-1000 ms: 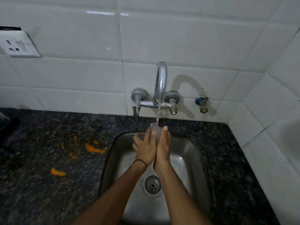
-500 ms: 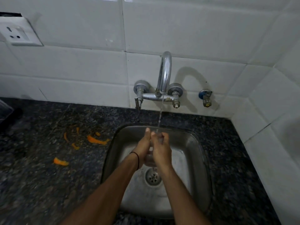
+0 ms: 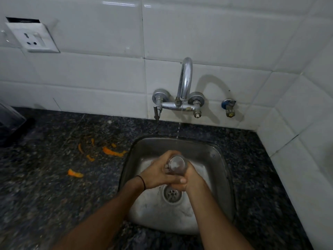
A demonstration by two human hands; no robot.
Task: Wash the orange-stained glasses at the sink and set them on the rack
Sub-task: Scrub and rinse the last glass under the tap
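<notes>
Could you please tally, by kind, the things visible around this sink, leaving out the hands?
Clear drinking glass: 1
Orange peel scraps: 6
Chrome wall tap: 1
Blue-capped valve: 1
White wall socket: 1
Stainless steel sink: 1
Clear container, left edge: 1
Total: 12

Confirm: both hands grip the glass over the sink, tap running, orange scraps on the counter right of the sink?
Wrong side: the head view shows the orange scraps on the counter left of the sink. The rest holds: left hand and right hand grip the glass over the sink, tap running.
</notes>
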